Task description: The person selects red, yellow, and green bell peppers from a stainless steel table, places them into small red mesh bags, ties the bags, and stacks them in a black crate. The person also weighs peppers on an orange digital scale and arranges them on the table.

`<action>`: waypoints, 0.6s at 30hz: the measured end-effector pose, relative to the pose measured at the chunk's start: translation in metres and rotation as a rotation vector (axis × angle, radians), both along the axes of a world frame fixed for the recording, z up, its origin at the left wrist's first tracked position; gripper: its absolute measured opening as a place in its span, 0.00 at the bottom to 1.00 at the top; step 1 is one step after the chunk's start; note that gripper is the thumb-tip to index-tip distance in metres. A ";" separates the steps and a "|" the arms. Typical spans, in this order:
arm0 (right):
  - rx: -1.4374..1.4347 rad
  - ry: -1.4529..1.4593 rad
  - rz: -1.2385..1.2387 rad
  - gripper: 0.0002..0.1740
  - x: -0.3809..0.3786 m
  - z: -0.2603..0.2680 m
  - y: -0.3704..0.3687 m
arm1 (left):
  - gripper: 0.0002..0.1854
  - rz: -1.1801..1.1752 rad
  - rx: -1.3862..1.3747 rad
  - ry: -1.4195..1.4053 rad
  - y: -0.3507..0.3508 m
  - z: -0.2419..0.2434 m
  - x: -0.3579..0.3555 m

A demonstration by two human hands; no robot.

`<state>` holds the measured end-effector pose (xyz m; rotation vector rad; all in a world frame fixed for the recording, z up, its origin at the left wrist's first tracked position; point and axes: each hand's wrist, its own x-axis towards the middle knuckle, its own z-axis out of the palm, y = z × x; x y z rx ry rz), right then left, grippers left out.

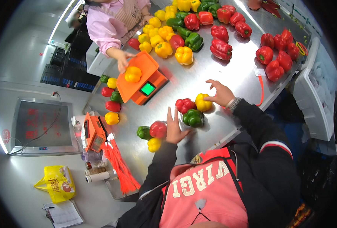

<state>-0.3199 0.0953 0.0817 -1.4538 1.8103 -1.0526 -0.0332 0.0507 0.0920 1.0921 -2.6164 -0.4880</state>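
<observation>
My left hand [175, 128] is held with its fingers spread, just left of a close group of three bell peppers on the steel table. In that group are a red bell pepper [185, 106], a green bell pepper [193, 118] and a yellow bell pepper [203, 102]. At the right of the group hovers my right hand [221, 93], fingers apart, its thumb at the yellow pepper's edge. Behind my left wrist sits a second group: a red pepper [158, 129], a green pepper [143, 132] and a yellow pepper [154, 144], partly covered by my sleeve.
Across the steel table [231, 77], a co-worker's hand [122, 61] touches a yellow pepper [133, 74] on an orange scale [148, 89]. Many loose peppers lie farther back. Red ties [118, 165] and another orange device [94, 132] are at left, a white crate [313, 102] at right.
</observation>
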 end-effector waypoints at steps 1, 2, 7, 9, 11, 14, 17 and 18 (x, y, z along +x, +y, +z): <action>-0.072 -0.059 -0.104 0.27 -0.002 0.015 0.006 | 0.54 0.032 -0.121 0.078 0.010 0.016 -0.002; -0.120 -0.188 -0.120 0.21 -0.002 0.030 0.012 | 0.52 0.027 -0.203 0.201 0.019 0.032 -0.007; -0.371 -0.692 0.116 0.08 0.041 0.092 0.049 | 0.42 -0.092 0.392 0.754 0.063 0.074 -0.082; -0.393 -0.778 0.187 0.08 0.047 0.109 0.060 | 0.25 -0.241 0.602 0.792 0.057 0.087 -0.101; -0.504 -0.753 0.052 0.11 0.043 0.123 0.067 | 0.10 -0.083 0.657 0.865 0.062 0.102 -0.103; -0.537 -0.528 0.123 0.23 0.030 0.135 0.083 | 0.04 -0.008 0.792 1.198 0.074 0.127 -0.108; -0.351 -0.509 0.356 0.26 0.021 0.143 0.105 | 0.06 -0.037 0.889 1.348 0.096 0.154 -0.110; -0.264 -0.529 0.352 0.21 0.018 0.146 0.108 | 0.08 -0.196 0.809 1.341 0.095 0.162 -0.112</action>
